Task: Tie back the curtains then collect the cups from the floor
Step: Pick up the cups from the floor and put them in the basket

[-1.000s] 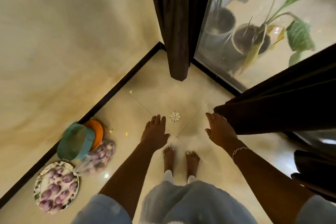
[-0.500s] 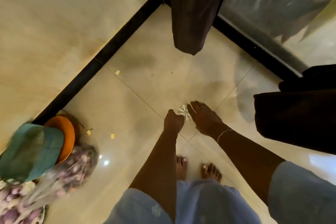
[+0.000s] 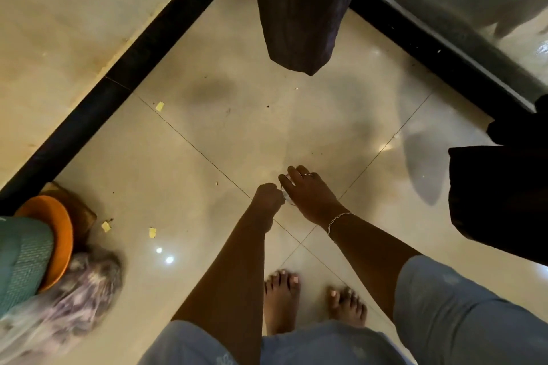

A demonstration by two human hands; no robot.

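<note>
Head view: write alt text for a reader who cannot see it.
Seen from above, a person's right hand curls over a small clear cup near the tiled floor, the left hand curled against it. A dark curtain hangs beyond, bare feet below.

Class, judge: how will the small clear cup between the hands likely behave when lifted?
The clear cup looks small beside the right hand over it, so probably light. Being see-through, it may be glass, hence fragile. The glossy tiles suggest it could slide if pushed.

Clear cup (image 3: 285,199) mostly hidden, blurred.
</note>
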